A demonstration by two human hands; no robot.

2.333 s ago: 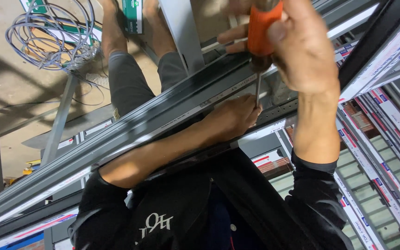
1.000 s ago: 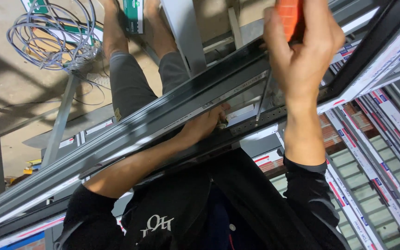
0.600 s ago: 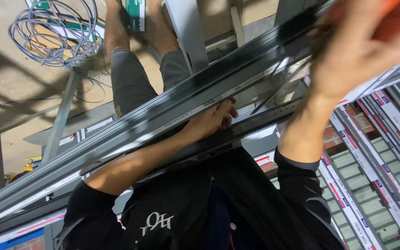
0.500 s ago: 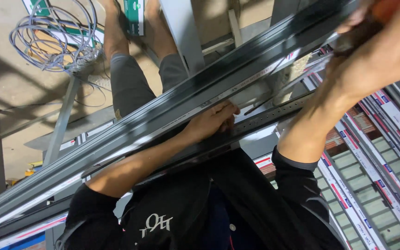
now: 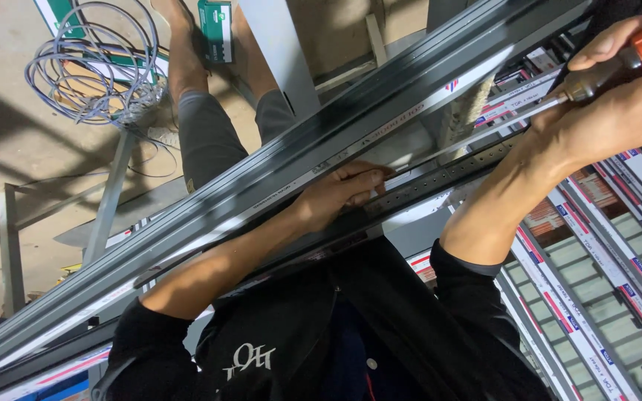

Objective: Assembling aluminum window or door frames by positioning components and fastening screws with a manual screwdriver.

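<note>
We press our left hand [image 5: 339, 194], fingers curled, on the long grey metal profile [image 5: 291, 160] running corner to corner, while our right hand [image 5: 618, 104] grips an orange-handled screwdriver [image 5: 596, 74] at its upper right end; the fastening looks unfinished. A green and white box [image 5: 215, 28] lies near the top edge, and red, white and blue labelled strips [image 5: 581, 327] fill the lower right corner.

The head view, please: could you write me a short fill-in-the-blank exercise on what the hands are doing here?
1. The right hand grips a screwdriver with an ____ handle.
2. The left hand rests on the long grey ____ profile.
3. A coil of grey ____ lies on the floor.

Missing words: orange; metal; wire
</note>
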